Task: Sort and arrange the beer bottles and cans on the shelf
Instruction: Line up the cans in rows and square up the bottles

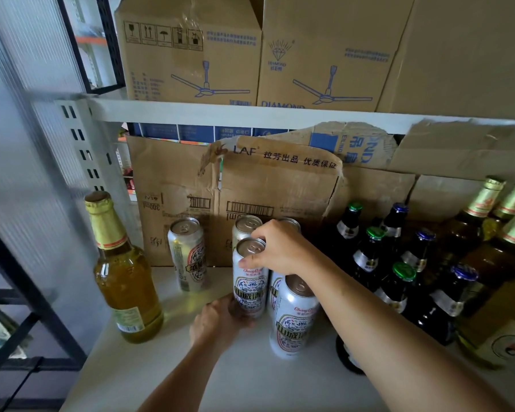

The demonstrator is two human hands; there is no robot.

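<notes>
Several silver beer cans stand in a cluster mid-shelf. My right hand grips the top rim of one silver can, and my left hand holds the same can at its base. Another can stands in front to the right, one can stands apart to the left, and more cans sit behind my right hand. A tall yellow beer bottle with a gold foil neck stands at the left. Dark bottles with green and blue caps fill the right side, under my right forearm.
The white shelf is backed by torn cardboard boxes. More gold-foil yellow bottles stand at the far right. A shelf board overhead carries fan cartons. A slotted metal upright stands at the left.
</notes>
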